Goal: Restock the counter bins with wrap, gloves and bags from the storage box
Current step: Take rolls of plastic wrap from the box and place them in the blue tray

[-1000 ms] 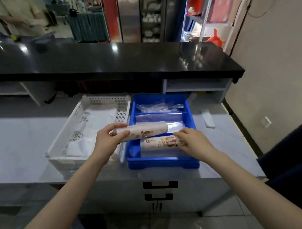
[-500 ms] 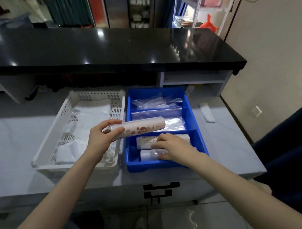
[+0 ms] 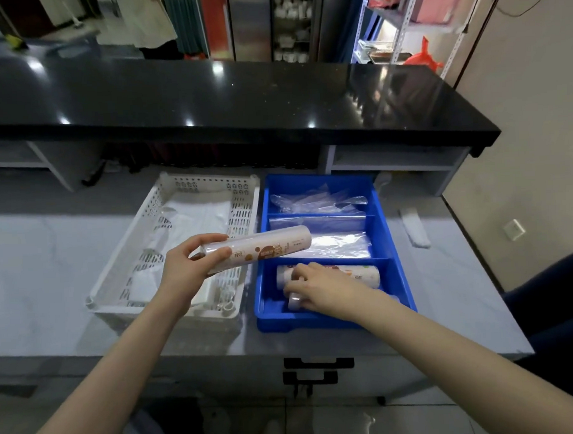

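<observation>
A blue divided bin [image 3: 396, 242] sits on the grey counter, beside a white perforated storage basket [image 3: 143, 251] on its left. My left hand [image 3: 189, 269] holds a roll of wrap [image 3: 273, 246] level above the gap between basket and bin. My right hand [image 3: 317, 290] rests in the bin's near compartment, fingers on a second roll [image 3: 294, 302] by the front wall. A third roll [image 3: 358, 274] lies just behind it. Clear plastic bags [image 3: 313, 199] fill the far compartment, and a flat plastic pack [image 3: 338, 244] lies in the middle one.
White bags [image 3: 197, 216] lie inside the basket. A raised black counter top [image 3: 242, 98] runs across the back, with open shelves beneath it. A white cloth-like item [image 3: 415, 228] lies right of the bin. Drawer handles [image 3: 318, 363] sit below the counter's front edge.
My right hand has shifted from the rear roll to the front one, sliding left toward its end. My left hand has kept its roll nearly still. The camera has tilted.
</observation>
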A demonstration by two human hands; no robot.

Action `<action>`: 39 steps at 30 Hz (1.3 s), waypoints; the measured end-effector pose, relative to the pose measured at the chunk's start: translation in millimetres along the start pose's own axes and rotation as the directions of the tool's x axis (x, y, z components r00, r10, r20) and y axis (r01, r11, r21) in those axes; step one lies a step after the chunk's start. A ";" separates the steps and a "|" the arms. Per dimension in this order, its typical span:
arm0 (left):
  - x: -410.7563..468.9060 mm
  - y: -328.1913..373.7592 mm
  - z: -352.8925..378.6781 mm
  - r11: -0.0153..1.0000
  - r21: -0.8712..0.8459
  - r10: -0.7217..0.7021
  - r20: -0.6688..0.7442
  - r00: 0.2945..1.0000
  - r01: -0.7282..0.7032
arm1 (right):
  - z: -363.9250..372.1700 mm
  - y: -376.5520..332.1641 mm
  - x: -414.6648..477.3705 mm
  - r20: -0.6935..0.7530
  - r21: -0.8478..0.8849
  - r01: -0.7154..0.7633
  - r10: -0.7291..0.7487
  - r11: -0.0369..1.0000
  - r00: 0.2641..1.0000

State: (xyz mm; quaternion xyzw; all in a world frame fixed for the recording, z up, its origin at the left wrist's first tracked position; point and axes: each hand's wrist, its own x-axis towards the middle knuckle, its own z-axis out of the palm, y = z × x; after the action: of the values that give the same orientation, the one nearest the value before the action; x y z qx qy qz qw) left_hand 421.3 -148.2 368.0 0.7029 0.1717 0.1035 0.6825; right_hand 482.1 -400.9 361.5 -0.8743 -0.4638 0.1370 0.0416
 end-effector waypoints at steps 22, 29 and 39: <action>-32.9 -26.1 96.5 0.848 0.366 0.163 0.510 0.845 -0.384 | -61.1 34.5 -69.0 -0.400 0.139 -0.214 0.253 0.967 0.881; -32.3 -31.3 87.1 0.657 0.575 0.366 0.321 0.873 -0.487 | -30.1 18.4 -53.8 -0.340 0.084 -0.146 0.166 0.986 0.926; -35.4 -32.2 74.4 0.531 0.673 0.345 0.384 0.857 -0.515 | 1.0 11.9 -25.8 -0.225 0.144 -0.159 0.189 0.977 0.956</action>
State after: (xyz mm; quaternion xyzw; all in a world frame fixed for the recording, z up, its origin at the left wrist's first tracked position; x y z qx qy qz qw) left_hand 413.9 -230.2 335.6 0.9478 -0.0514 0.1155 0.2926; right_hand 477.7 -428.9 363.3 -0.9175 -0.3673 0.0631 0.1392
